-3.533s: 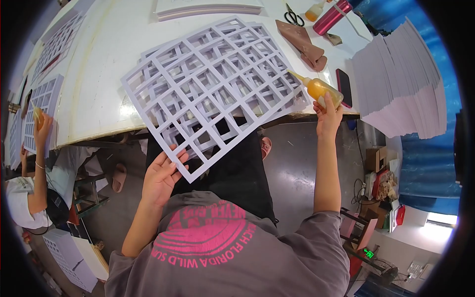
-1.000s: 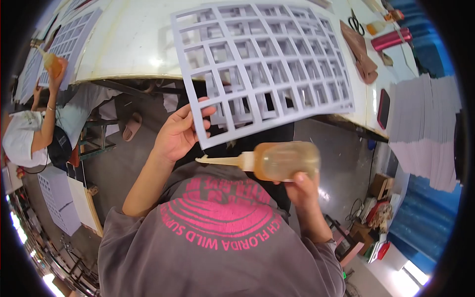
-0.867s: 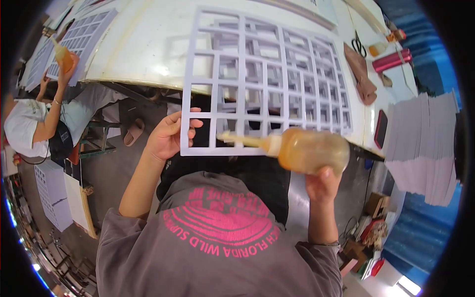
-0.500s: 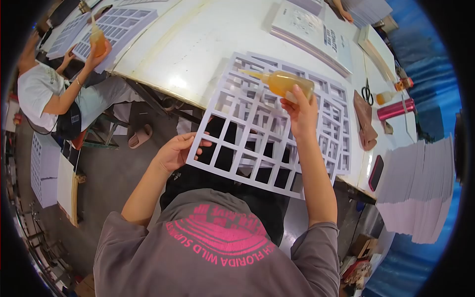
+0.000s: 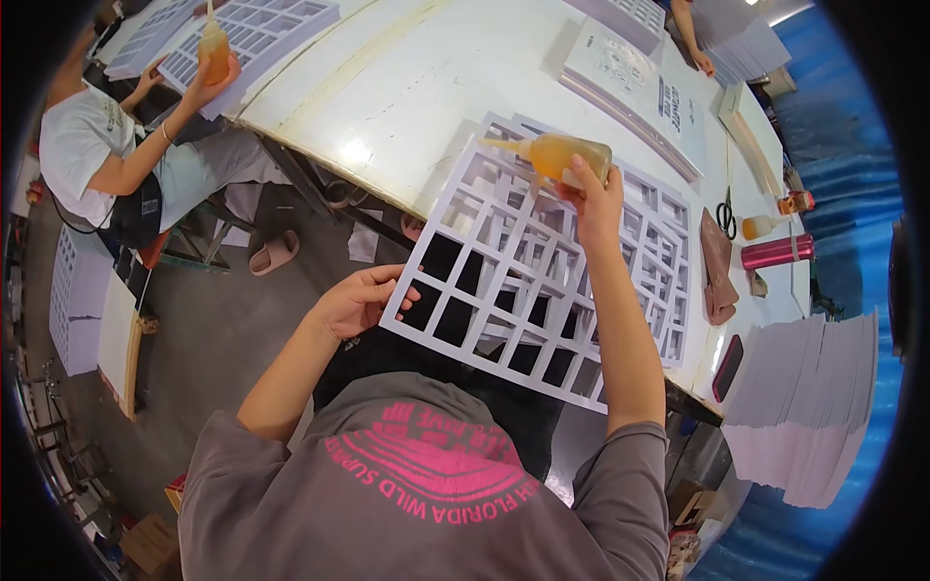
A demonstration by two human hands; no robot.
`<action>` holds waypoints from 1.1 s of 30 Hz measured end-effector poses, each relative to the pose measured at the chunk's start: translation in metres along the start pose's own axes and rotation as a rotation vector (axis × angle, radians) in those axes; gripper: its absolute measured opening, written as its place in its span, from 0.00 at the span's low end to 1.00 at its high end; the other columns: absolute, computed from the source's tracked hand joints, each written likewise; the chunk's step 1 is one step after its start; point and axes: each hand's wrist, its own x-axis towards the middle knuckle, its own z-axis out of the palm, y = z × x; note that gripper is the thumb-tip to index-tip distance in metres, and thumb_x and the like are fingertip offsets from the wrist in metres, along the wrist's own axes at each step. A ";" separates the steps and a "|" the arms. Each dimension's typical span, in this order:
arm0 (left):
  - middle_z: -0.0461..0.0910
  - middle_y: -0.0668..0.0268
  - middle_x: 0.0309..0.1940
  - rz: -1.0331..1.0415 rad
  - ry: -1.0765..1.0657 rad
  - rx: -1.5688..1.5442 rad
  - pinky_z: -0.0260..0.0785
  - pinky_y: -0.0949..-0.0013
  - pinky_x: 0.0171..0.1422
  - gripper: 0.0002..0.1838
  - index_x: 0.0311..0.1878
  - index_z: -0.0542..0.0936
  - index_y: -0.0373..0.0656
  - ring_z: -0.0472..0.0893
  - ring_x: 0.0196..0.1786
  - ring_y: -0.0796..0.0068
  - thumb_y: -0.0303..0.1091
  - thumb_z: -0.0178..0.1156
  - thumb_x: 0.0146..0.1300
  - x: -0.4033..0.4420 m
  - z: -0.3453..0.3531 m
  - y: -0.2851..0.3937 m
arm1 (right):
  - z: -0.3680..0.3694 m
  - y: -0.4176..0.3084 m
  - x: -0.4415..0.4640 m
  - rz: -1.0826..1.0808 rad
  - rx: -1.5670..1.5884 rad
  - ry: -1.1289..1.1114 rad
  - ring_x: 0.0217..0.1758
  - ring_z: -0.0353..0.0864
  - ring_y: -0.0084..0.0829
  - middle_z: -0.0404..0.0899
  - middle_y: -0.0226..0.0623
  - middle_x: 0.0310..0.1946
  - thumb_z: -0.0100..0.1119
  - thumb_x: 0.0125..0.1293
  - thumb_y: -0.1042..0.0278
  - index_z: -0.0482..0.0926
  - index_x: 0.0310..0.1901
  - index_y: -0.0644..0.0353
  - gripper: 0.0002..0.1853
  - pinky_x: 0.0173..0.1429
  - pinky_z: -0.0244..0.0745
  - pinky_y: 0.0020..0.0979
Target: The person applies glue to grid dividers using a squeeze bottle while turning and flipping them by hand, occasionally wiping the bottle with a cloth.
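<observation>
My left hand point(image 5: 360, 302) grips the near left corner of a white grid frame point(image 5: 463, 351), which overhangs the table's front edge. More grid frames point(image 5: 675, 261) lie beneath it, turned at slightly different angles. In my right hand point(image 5: 593, 198) is a squeeze bottle point(image 5: 557, 157) of amber liquid, tipped on its side above the far part of the top frame. Its pale nozzle points left, over the frame's far left corner. Whether the nozzle touches the frame I cannot tell.
Right of the frames lie brown cloth point(image 5: 718, 269), scissors point(image 5: 726, 214), a pink flask point(image 5: 778, 252) and a phone point(image 5: 727, 368). Behind are wrapped printed sheets point(image 5: 630, 82). A tall paper stack point(image 5: 804, 397) stands right. A co-worker point(image 5: 121, 165) at left holds another bottle; another person's hand point(image 5: 703, 63) shows far back.
My right hand has swung the bottle from low near my body up over the frame's far side. The view has shifted, bringing the printed sheets into sight. My left hand still holds the frame corner.
</observation>
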 end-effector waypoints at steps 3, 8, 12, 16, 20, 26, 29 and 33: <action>0.79 0.64 0.44 0.003 -0.006 -0.020 0.75 0.71 0.45 0.23 0.63 0.68 0.39 0.80 0.41 0.77 0.32 0.56 0.65 0.001 -0.005 -0.002 | 0.000 -0.007 -0.027 0.055 -0.011 -0.035 0.25 0.77 0.27 0.77 0.39 0.33 0.64 0.58 0.62 0.68 0.46 0.64 0.21 0.29 0.72 0.26; 0.78 0.66 0.42 -0.002 0.016 -0.013 0.76 0.72 0.42 0.25 0.63 0.67 0.40 0.79 0.41 0.79 0.33 0.57 0.64 0.002 -0.005 -0.002 | 0.000 -0.016 -0.083 0.166 -0.005 -0.197 0.26 0.78 0.28 0.77 0.41 0.34 0.65 0.57 0.63 0.65 0.49 0.67 0.25 0.27 0.73 0.25; 0.78 0.66 0.42 0.012 -0.012 -0.029 0.76 0.71 0.42 0.24 0.62 0.68 0.39 0.80 0.42 0.77 0.32 0.57 0.63 0.003 -0.009 -0.003 | 0.004 -0.016 -0.127 0.237 -0.002 -0.272 0.26 0.78 0.27 0.77 0.39 0.32 0.66 0.56 0.64 0.65 0.49 0.65 0.25 0.27 0.73 0.25; 0.79 0.64 0.43 0.009 -0.028 -0.053 0.76 0.68 0.45 0.24 0.61 0.69 0.39 0.81 0.42 0.75 0.31 0.58 0.62 0.004 -0.011 -0.003 | 0.007 -0.020 -0.165 0.354 0.013 -0.341 0.27 0.79 0.27 0.77 0.38 0.34 0.68 0.54 0.65 0.63 0.52 0.64 0.29 0.31 0.75 0.26; 0.79 0.61 0.44 0.067 -0.031 -0.097 0.77 0.71 0.44 0.21 0.61 0.69 0.37 0.81 0.43 0.73 0.32 0.55 0.65 0.007 -0.012 0.008 | -0.002 -0.028 -0.166 0.473 0.118 -0.391 0.28 0.79 0.28 0.77 0.39 0.33 0.67 0.55 0.61 0.66 0.52 0.65 0.28 0.31 0.76 0.26; 0.77 0.52 0.51 0.221 0.241 -0.419 0.75 0.63 0.57 0.16 0.56 0.72 0.35 0.78 0.53 0.63 0.28 0.47 0.67 0.025 -0.041 0.024 | -0.046 -0.019 -0.087 0.172 0.310 0.021 0.26 0.78 0.27 0.78 0.37 0.32 0.59 0.63 0.59 0.70 0.47 0.62 0.18 0.29 0.75 0.25; 0.76 0.53 0.52 0.105 0.273 -0.586 0.70 0.54 0.61 0.17 0.56 0.72 0.36 0.76 0.56 0.60 0.26 0.48 0.65 0.019 -0.050 0.006 | -0.065 -0.017 -0.051 0.116 0.232 0.170 0.26 0.78 0.27 0.77 0.38 0.33 0.63 0.60 0.58 0.70 0.46 0.63 0.20 0.29 0.75 0.24; 0.73 0.54 0.57 0.102 0.078 -0.426 0.66 0.46 0.62 0.17 0.56 0.73 0.41 0.74 0.60 0.58 0.24 0.49 0.63 0.005 -0.045 -0.020 | -0.077 -0.007 -0.018 0.062 0.141 0.168 0.27 0.80 0.28 0.76 0.40 0.34 0.67 0.57 0.58 0.67 0.48 0.64 0.25 0.30 0.76 0.24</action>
